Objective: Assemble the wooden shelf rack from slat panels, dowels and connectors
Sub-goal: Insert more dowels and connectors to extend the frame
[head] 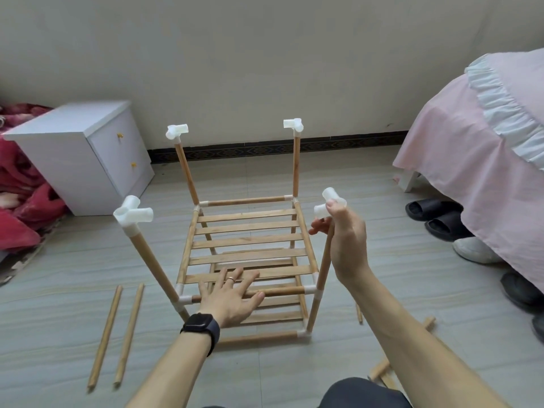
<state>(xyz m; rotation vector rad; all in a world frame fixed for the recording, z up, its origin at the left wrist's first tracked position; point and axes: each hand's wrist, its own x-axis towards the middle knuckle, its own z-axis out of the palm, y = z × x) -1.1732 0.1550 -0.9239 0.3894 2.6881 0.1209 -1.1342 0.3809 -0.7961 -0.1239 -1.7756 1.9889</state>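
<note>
Gripping connector (330, 195) — right hand (348, 245), left hand (232, 298) flat on rack (250, 228)

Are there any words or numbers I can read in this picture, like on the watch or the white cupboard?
There is no text to read anywhere.
The watch screen is dark and blank.
The white cupboard, the connectors and the wooden rack show no words, labels or numbers.
</note>
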